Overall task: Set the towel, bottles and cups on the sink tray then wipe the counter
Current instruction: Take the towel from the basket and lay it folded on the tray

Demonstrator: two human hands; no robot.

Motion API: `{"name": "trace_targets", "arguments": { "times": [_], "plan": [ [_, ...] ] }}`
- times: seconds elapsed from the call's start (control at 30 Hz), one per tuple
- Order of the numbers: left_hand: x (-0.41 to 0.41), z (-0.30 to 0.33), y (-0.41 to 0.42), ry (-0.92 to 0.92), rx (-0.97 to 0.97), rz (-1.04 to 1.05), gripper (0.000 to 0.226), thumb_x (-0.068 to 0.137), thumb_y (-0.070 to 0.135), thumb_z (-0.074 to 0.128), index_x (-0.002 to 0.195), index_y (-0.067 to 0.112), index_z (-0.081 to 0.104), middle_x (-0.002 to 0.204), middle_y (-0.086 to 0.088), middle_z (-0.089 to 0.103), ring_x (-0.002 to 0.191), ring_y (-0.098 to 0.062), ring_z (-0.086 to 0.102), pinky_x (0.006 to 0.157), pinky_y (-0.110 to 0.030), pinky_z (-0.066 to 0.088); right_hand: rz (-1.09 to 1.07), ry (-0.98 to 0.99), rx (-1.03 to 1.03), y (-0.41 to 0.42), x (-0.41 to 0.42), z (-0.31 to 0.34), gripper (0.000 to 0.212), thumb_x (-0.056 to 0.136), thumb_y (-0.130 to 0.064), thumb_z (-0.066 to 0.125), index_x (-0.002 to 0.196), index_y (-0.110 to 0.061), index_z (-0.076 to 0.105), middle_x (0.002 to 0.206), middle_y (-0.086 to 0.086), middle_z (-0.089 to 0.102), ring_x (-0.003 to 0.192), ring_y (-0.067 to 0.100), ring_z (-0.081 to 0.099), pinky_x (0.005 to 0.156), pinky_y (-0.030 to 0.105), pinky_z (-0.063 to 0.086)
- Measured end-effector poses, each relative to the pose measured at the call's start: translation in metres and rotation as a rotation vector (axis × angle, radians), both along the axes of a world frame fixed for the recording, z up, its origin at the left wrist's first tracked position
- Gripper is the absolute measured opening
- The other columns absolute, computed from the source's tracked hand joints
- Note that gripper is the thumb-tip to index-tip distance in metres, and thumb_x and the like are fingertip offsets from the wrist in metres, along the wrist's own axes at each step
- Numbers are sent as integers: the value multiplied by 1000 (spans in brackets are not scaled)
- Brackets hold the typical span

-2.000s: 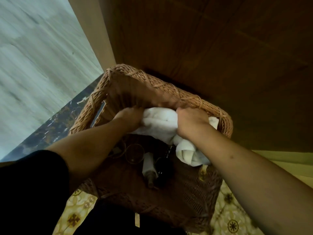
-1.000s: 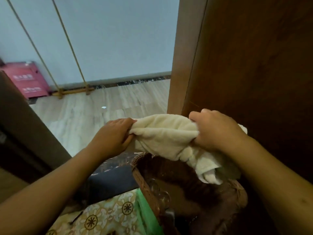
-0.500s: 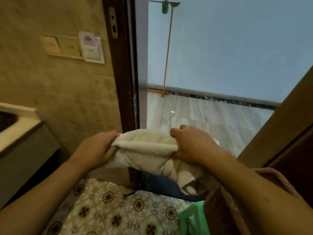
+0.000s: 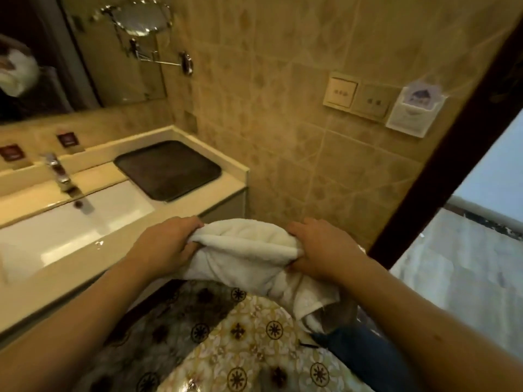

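Lying bare on the counter (image 4: 226, 181) beside the sink (image 4: 70, 230): tray (image 4: 167, 168). Hanging in mid-air near the counter's corner: towel (image 4: 246, 256), long axis left-right (one end drooping floorward). Clamping its ends, fingers curled tight: left hand (image 4: 167, 247), right hand (image 4: 322, 247).

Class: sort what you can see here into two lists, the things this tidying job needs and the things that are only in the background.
Job:
towel, held by left hand and right hand
tray
counter

Background:
tap
basin
round mirror
switches
card holder
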State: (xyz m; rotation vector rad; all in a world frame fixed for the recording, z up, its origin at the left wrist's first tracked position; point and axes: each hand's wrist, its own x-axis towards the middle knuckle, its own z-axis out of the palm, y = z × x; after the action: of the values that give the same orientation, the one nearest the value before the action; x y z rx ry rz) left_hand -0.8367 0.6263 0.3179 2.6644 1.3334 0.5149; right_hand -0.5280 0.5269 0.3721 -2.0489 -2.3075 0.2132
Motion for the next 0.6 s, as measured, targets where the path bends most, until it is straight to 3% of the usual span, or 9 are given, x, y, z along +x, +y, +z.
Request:
{"name": "trace_targets", "arguments": {
  "times": [0.17, 0.33, 0.5, 0.6],
  "plan": [
    [-55, -2, 25, 25, 22, 132, 40, 86, 60, 36, 111, 36, 55, 100, 5, 67, 85, -17, 60, 67, -34, 51, 141, 12, 38, 60, -49, -1, 51, 76, -52, 72, 119, -32, 52, 107, -1, 51, 103, 25, 52, 71, 33, 34],
    [-72, -15, 55, 88, 53, 225, 30, 91, 50, 47, 118, 38, 53, 104, 8, 68, 88, -16, 58, 64, -31, 45, 235, -3, 20, 122, -66, -14, 42, 79, -46, 70, 111, -28, 49, 97, -2, 41, 98, 27, 53, 69, 35, 38],
    [-69, -21, 106, 167, 47, 327, 24, 93, 46, 49, 116, 41, 54, 103, 14, 65, 84, -9, 46, 59, -25, 37, 309, 38, 9, 201, -64, -30, 47, 79, -49, 71, 116, -28, 51, 110, 3, 53, 101, 27, 54, 79, 39, 48],
    [-59, -15, 146, 208, 75, 394, 22, 92, 45, 59, 113, 40, 56, 103, 13, 67, 81, -7, 44, 58, -20, 31, 355, 70, 41, 253, -56, -36, 48, 81, -47, 72, 118, -25, 50, 113, 5, 53, 102, 29, 53, 78, 37, 45]
  ]
}}
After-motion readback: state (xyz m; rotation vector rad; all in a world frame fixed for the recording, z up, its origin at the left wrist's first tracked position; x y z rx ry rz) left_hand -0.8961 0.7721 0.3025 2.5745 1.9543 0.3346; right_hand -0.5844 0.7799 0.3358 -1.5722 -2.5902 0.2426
